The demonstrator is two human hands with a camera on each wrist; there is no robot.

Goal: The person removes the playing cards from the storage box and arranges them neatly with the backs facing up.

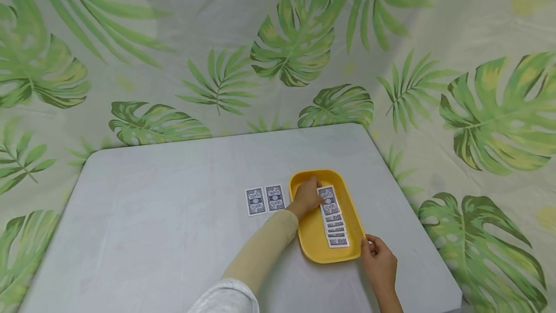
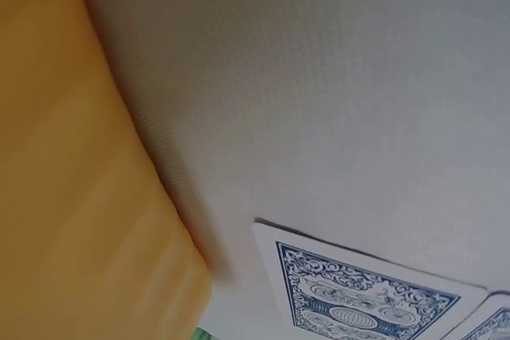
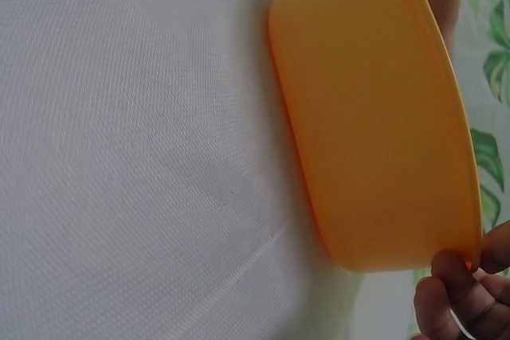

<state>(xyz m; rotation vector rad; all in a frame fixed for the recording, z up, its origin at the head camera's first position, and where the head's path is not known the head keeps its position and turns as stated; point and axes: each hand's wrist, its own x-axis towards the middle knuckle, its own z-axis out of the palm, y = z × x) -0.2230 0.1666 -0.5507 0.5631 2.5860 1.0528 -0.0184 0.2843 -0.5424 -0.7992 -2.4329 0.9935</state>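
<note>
A yellow tray (image 1: 310,240) stands on the table, with several blue-backed playing cards (image 1: 336,230) overlapping in a column inside it. Reaching over the tray's left side, my left hand (image 1: 307,196) holds the left edge of the uppermost playing card (image 1: 329,200). Its fingertips are partly hidden in the head view, and the left wrist view misses them. My right hand (image 1: 379,262) pinches the tray's near right corner; in the right wrist view its fingers (image 3: 454,276) grip the rim.
Left of the tray, two more face-down playing cards (image 1: 256,201) lie side by side on the white table (image 1: 152,226). A leaf-patterned cloth (image 1: 286,37) hangs behind the table and along its right side.
</note>
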